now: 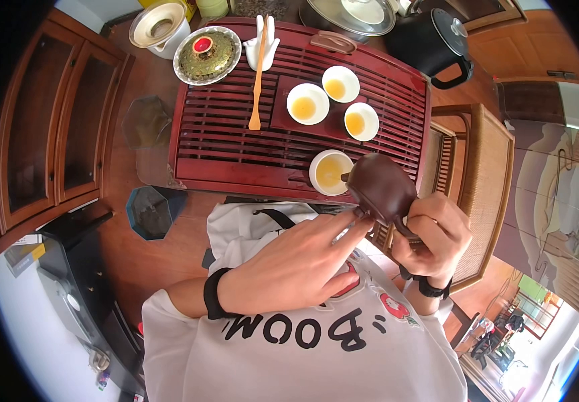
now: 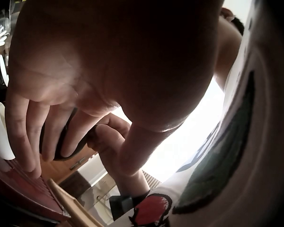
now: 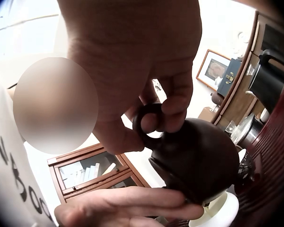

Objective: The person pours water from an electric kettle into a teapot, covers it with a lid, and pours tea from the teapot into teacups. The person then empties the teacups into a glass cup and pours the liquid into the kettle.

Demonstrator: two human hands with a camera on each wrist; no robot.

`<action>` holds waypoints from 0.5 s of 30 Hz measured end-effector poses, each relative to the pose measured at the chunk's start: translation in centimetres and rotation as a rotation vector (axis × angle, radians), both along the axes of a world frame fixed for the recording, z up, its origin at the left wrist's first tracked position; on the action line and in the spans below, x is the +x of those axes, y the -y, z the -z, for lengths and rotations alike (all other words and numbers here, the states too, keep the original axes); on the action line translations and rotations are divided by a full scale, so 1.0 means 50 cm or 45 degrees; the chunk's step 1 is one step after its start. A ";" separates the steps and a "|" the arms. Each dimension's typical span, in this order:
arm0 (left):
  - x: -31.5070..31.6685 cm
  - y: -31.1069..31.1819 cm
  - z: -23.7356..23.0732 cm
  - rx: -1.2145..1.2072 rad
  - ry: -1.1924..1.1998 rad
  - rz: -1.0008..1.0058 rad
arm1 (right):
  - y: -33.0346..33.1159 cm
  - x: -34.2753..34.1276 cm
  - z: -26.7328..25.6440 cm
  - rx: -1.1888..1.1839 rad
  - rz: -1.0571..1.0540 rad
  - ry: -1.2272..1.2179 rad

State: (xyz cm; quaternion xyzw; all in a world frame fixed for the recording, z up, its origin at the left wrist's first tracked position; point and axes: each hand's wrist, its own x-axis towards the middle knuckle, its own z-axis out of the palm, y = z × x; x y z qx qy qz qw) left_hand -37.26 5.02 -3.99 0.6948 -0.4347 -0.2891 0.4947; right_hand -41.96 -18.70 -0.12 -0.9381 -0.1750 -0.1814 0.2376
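My right hand (image 1: 433, 234) grips the looped handle of a dark brown teapot (image 1: 383, 187), a finger through the ring in the right wrist view. The teapot is tipped over, its spout above the rim of a white cup (image 1: 315, 175) holding yellow tea. My left hand (image 1: 289, 258) reaches across with straight fingers, the fingertips at the teapot's lid side. In the left wrist view those extended fingers (image 2: 54, 127) cover much of the dark pot. Three more white cups (image 1: 308, 104) with a little yellow tea stand farther back on the slatted red tea tray (image 1: 236, 173).
A patterned lidded bowl (image 1: 207, 59), a white hand-shaped holder (image 1: 267, 53) and a wooden tea stick (image 1: 256, 100) occupy the tray's back left. Behind it are a strainer on a white pitcher (image 1: 162, 30) and a black kettle (image 1: 430, 47). A wicker chair (image 1: 487, 194) stands right.
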 end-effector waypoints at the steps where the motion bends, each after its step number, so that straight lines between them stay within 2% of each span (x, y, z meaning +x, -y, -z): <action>1: 0.000 0.000 0.000 0.001 0.002 -0.001 | 0.001 -0.001 0.001 0.007 -0.009 0.002; 15: -0.003 0.002 0.002 0.001 -0.005 -0.009 | 0.000 -0.001 0.002 -0.002 -0.024 0.034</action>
